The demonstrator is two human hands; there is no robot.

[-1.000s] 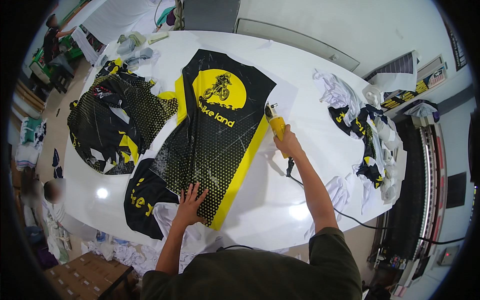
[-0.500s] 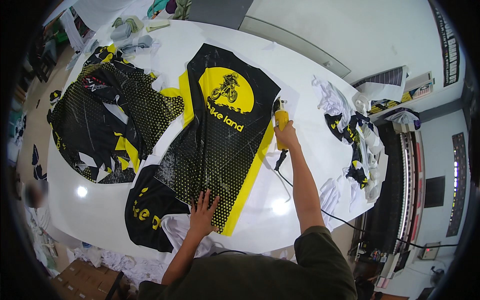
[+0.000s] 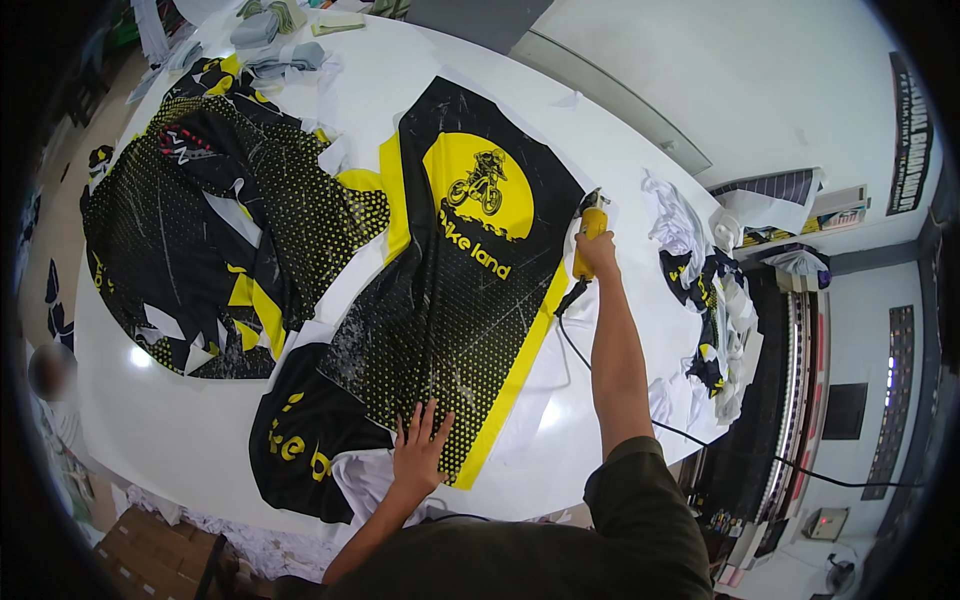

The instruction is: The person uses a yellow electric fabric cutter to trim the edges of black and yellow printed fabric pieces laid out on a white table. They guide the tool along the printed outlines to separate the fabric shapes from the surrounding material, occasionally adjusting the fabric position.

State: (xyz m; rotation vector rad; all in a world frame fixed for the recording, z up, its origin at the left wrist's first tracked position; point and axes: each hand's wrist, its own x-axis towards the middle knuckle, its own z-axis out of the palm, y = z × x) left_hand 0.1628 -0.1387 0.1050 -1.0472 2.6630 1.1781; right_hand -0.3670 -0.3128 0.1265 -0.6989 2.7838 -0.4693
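Note:
A black jersey panel with a yellow side stripe, yellow dots and a motorbike print in a yellow circle lies flat before me. My right hand is closed around a yellow corded electric fabric cutter. The cutter's metal head is beside the panel's upper right corner. My left hand rests flat on the panel's lower end, fingers spread. Partly beneath that end is another black piece with yellow lettering, with white cloth next to my left wrist.
The white table carries a heap of black-and-yellow dotted pieces at left. Scraps lie along its right side, folded grey cloth at the far left. The cutter's cord trails off right. A cardboard box stands lower left.
The cutter in my right hand has moved a little farther up, to the panel's upper right corner, and tilted slightly. My left hand stays on the lower end. The whole view has shifted.

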